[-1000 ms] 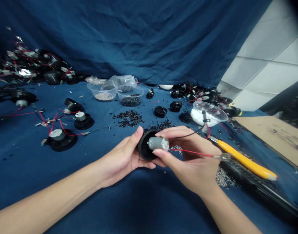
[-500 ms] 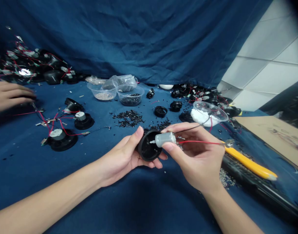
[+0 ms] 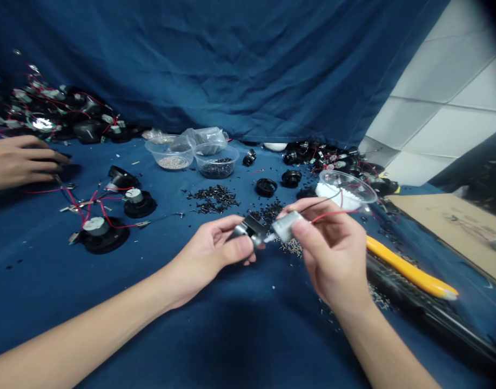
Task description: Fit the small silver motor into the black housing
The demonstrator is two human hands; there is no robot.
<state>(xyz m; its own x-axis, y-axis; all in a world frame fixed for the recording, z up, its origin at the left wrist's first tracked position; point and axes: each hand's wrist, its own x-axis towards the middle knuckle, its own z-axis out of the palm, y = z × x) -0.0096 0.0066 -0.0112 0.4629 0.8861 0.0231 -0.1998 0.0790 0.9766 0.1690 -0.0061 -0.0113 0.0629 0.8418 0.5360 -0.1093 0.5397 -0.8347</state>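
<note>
**Motor meeting its black housing above the blue cloth**

A blue cloth (image 3: 248, 335) is covering the bench and rising as a backdrop, and parts are lying all over it: a heap of black screws (image 3: 212, 196), two clear tubs (image 3: 193, 155) behind it, a dish of white bits (image 3: 345, 190) to the right, and a yellow-handled tool (image 3: 410, 270) lying past the right wrist. At the far left another person's hand (image 3: 19, 161) is resting among wired units.

The left hand (image 3: 209, 254) is gripping the black housing (image 3: 250, 229), thumb closed over its near edge and fingers curled beneath, tilting it so that it is showing mostly edge-on. The right hand (image 3: 333, 254) is pinching the small silver motor (image 3: 286, 226) between thumb and forefinger, the remaining fingers folded under; its red lead (image 3: 333, 213) is looping up over the knuckles.

The motor's nose is pointing left and sitting just beside the housing, seemingly touching it; blur is hiding whether the shaft is already entering. To do this well, the shaft is probably best kept in line with the housing's centre, the housing held level and steady, and the leads kept trailing clear behind the right hand so they are not getting trapped.
</note>
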